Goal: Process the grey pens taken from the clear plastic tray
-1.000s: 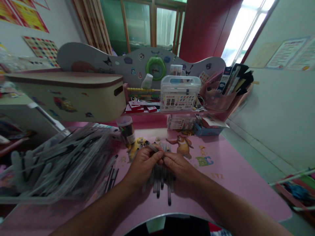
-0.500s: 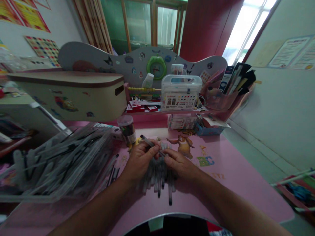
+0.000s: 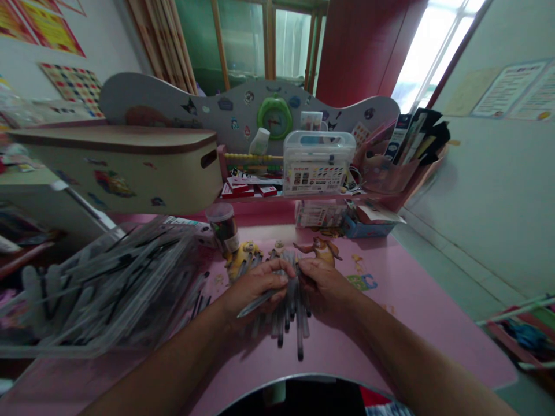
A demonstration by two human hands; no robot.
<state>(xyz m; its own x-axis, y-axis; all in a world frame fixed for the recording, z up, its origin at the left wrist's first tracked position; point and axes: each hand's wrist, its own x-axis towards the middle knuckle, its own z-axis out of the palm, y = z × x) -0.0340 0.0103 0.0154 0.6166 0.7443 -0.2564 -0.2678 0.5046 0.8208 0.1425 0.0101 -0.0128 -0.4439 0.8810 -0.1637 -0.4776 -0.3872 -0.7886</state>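
My left hand (image 3: 262,283) is closed around a clear-barrelled pen (image 3: 255,304), whose pointed end sticks out toward the lower left. Close beside it, over the far part of a pile of pens (image 3: 286,318), my right hand (image 3: 325,283) has its thumb and fingers pinched together. Whatever lies between those fingertips is too small and blurred to make out. The piled pens have translucent barrels and dark ends, and they lie on the pink desk (image 3: 416,335) under and between both hands. More dark-ended pens show just beyond my left hand.
At the left stands a clear plastic bin (image 3: 99,341) full of pens, with several loose pens (image 3: 199,303) along its side. A clear jar (image 3: 223,228) sits behind my left hand. Farther back are a blue box (image 3: 368,228) and a shelf holding a clear carry case (image 3: 318,167).
Both hands held one pen between them before. Now the pen is in my left hand with its point toward the lower left, and my right hand has shifted slightly up and away from it.
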